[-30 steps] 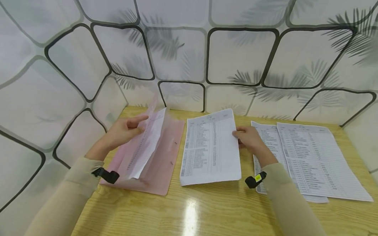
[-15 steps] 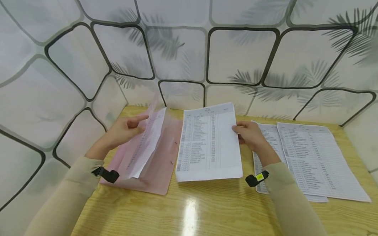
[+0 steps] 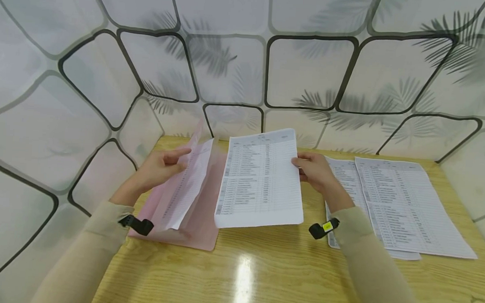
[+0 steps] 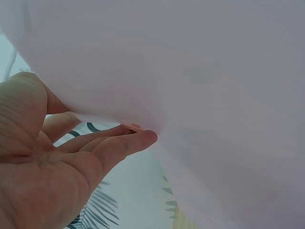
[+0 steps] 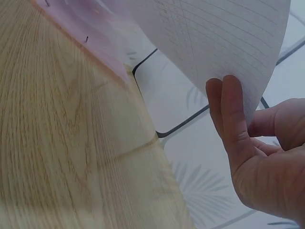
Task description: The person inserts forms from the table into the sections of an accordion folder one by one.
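Observation:
My right hand (image 3: 316, 173) pinches the right edge of a printed sheet of paper (image 3: 261, 180), thumb in front and fingers behind. The sheet is raised and tilted over the table, its left side overlapping a pink folder (image 3: 205, 234). At the left, my left hand (image 3: 156, 170) holds up the folder's translucent cover (image 3: 195, 137) by its edge between thumb and fingers. Inside the spread folder a printed sheet (image 3: 189, 185) stands half upright. In the left wrist view the cover (image 4: 214, 86) fills most of the picture. The right wrist view shows fingers (image 5: 232, 102) against the held sheet (image 5: 219, 43).
Two overlapping printed sheets (image 3: 412, 206) lie on the wooden table (image 3: 281, 277) at the right, partly under the right forearm. Patterned walls (image 3: 230, 68) border the table at the back and on both sides. Each wrist wears a black strap camera (image 3: 140, 225).
My right hand has moved a little left and up with the printed sheet, which now covers more of the folder's right side. The left hand stays where it was on the cover.

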A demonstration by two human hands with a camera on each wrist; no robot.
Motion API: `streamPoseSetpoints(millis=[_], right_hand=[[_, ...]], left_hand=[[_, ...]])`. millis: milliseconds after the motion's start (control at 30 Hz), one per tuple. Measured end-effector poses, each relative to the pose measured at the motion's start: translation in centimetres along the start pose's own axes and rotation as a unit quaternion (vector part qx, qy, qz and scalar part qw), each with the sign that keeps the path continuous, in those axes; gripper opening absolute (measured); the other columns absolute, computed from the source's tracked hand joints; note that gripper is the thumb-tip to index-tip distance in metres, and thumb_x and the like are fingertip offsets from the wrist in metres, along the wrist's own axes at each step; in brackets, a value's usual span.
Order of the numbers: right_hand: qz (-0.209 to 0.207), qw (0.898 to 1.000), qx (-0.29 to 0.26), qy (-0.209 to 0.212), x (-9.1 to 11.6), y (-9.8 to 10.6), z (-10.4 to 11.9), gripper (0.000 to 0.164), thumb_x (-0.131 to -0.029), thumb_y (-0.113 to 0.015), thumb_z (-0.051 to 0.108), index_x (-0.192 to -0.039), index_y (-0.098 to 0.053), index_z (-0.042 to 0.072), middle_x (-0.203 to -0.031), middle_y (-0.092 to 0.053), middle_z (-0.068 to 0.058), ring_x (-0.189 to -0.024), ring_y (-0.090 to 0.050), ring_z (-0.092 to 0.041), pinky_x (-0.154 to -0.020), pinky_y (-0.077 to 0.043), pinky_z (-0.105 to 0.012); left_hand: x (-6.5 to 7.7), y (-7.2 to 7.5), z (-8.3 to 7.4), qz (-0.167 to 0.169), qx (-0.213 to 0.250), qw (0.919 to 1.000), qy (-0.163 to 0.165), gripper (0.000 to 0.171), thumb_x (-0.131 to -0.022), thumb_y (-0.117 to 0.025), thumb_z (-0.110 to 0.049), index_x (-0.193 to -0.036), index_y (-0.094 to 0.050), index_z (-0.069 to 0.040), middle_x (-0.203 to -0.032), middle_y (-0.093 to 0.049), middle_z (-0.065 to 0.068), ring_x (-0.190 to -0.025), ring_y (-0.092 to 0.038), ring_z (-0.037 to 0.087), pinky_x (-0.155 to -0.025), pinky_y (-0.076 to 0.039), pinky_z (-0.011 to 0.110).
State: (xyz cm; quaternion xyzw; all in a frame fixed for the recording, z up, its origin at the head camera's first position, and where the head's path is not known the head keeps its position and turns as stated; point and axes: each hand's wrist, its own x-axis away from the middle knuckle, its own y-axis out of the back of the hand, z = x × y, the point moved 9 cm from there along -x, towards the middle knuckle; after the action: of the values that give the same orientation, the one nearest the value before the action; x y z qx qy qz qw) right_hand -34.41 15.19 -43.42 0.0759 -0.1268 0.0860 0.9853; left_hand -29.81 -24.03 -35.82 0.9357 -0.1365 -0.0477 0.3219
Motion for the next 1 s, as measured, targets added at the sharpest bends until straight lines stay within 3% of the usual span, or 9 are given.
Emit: streamPoseSetpoints(millis=[667, 1000], right_hand=[[-0.010, 0.999, -0.044, -0.004, -0.7, -2.9, 0.5, 0.048, -0.108, -0.055, 0.014, -0.150, -0.050, -0.008, -0.121, -0.067, -0.020, -0.075, -0.072, -0.010, -0.072, -0.061, -0.024], [-0.001, 0.999, -0.048, -0.005, -0.6, -4.3, 0.9, 0.047, -0.109, -0.054, 0.013, -0.151, -0.049, -0.007, -0.134, -0.063, -0.029, -0.081, -0.073, -0.011, -0.072, -0.061, -0.023]], left_hand=[[0.1, 0.0, 0.0, 0.003, 0.011, 0.9999, 0.011, 0.052, -0.103, -0.065, -0.009, -0.152, -0.053, 0.003, -0.154, -0.053, 0.027, -0.135, -0.056, 0.039, -0.087, -0.048, 0.010], [0.0, 0.0, 0.0, 0.002, 0.018, 0.9998, 0.008, 0.052, -0.103, -0.065, -0.009, -0.152, -0.053, 0.003, -0.151, -0.056, 0.027, -0.132, -0.058, 0.038, -0.087, -0.048, 0.010]])
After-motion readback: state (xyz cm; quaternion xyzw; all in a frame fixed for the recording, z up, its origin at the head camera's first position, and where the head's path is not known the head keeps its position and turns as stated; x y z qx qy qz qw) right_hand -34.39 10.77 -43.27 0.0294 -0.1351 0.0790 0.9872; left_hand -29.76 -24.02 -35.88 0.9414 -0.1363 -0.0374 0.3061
